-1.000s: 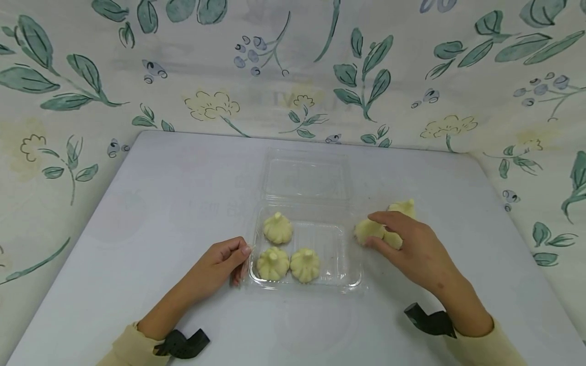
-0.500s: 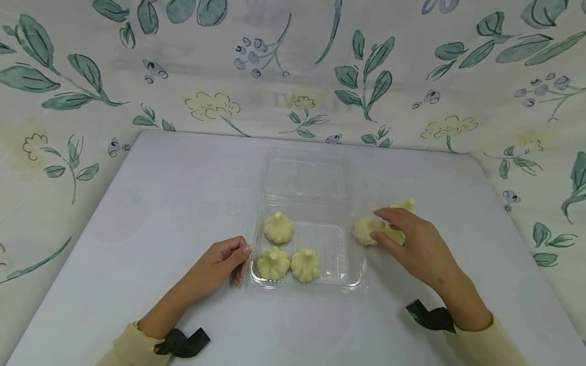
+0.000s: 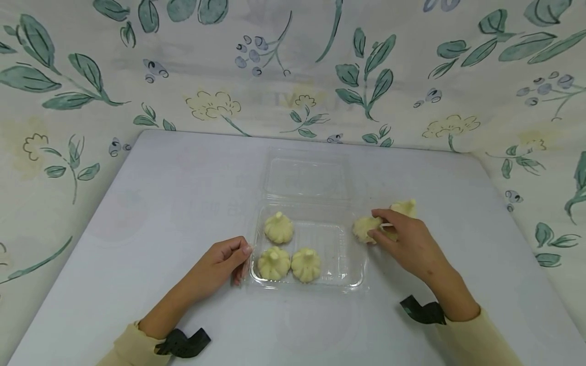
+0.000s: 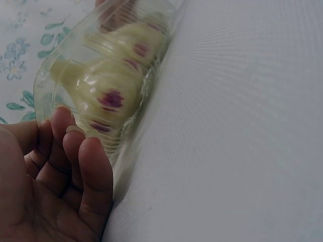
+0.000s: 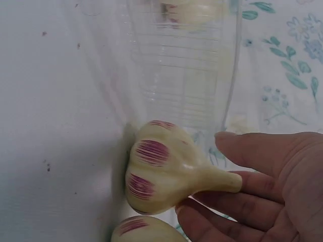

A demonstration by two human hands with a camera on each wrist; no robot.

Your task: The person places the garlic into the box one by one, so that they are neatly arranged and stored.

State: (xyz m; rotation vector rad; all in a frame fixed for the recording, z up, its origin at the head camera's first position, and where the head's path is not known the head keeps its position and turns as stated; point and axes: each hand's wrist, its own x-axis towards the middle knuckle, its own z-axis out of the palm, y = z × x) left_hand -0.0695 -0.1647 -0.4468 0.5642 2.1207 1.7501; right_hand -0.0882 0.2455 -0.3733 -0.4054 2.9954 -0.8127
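A clear plastic clamshell container (image 3: 330, 244) lies with its lid (image 3: 306, 175) folded back. Three pale garlic bulbs sit inside: one at back left (image 3: 278, 228), one at front left (image 3: 273, 263) and one at front middle (image 3: 305, 265). My left hand (image 3: 225, 258) pinches the container's left rim. Just right of the container, my right hand (image 3: 409, 241) curls thumb and fingers around the neck side of a purple-streaked garlic bulb (image 5: 161, 169). That bulb lies tipped on the table, stem toward the palm; in the right wrist view a gap shows above the stem, below the thumb.
Behind the right hand lies another garlic bulb (image 3: 405, 207). One more bulb (image 5: 146, 231), partly hidden by the hand in the head view, is close beside the tipped one. The white table (image 3: 183, 178) meets a leaf-patterned cloth (image 3: 293, 66) at the back and sides.
My right hand has shifted slightly left, its fingertips closer about the tipped bulb. That bulb has moved a little left, toward the container. The left hand stays put.
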